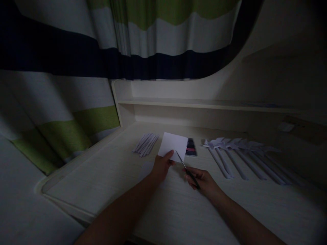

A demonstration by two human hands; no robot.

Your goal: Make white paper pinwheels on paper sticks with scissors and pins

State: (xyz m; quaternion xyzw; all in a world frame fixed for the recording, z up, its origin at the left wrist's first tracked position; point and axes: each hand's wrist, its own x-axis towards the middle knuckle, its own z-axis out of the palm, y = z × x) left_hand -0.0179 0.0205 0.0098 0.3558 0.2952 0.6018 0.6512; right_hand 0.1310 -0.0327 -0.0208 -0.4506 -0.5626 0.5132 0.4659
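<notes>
My left hand [162,166] pinches the near edge of a square sheet of white paper [175,143], with the thumb lying on top. In my right hand [200,180] is a pair of scissors [189,173] with dark handles. Its blades point up and left and overlap the paper's lower right part; whether they cut into it I cannot tell. Below my left hand, partly hidden by the wrist, another white sheet [145,170] lies on the desk.
A bundle of thin white paper strips or rolls [146,144] lies left of the paper. To the right, several long rolled paper sticks with folded tops [240,156] lie in a row. A dark blurred item [191,151] sits behind the scissors. A shelf [178,102] and striped curtains [163,44] border the desk [102,180].
</notes>
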